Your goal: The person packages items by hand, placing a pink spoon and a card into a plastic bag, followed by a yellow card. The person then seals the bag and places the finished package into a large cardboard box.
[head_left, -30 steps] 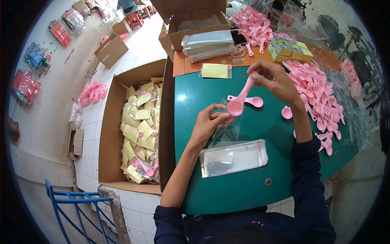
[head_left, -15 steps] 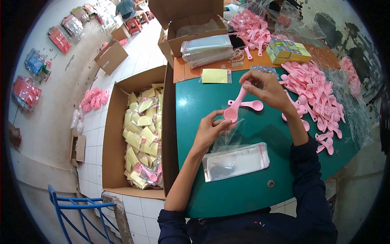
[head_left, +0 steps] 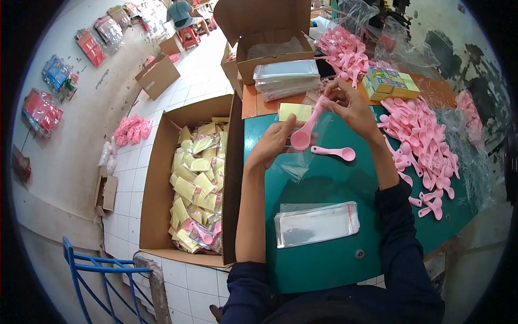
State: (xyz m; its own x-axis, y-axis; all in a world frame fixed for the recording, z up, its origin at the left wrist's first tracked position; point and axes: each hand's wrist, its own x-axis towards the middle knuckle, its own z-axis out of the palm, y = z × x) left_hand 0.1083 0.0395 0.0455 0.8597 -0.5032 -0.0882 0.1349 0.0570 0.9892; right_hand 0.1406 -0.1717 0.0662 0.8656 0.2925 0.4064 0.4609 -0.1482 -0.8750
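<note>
Pinched in my right hand [head_left: 349, 105] is the handle end of a pink measuring spoon [head_left: 306, 134], bowl tilted down to the left. A clear plastic bag [head_left: 298, 166] hangs around and below the spoon. My left hand [head_left: 274, 141] is beside the spoon's bowl, thumb raised and fingers stretched out, partly behind spoon and bag. A second pink spoon [head_left: 335, 153] lies on the green table just below. Behind the hands lies a yellow card [head_left: 291, 112]. Nearer my body lies a stack of clear bags [head_left: 317, 224].
At right spreads a pile of pink spoons [head_left: 418, 129], with small yellow boxes [head_left: 389, 83] behind it. A carton [head_left: 154, 178] of packed yellow-card bags stands left of the table. Behind are bundled clear bags [head_left: 286, 78] and an open box [head_left: 275, 59]. A person [head_left: 181, 13] sits far back.
My right hand and the spoon have shifted slightly up and left, bag along with them. My left hand has let go of the bowl, its fingers now stretched out. The view has turned slightly.
</note>
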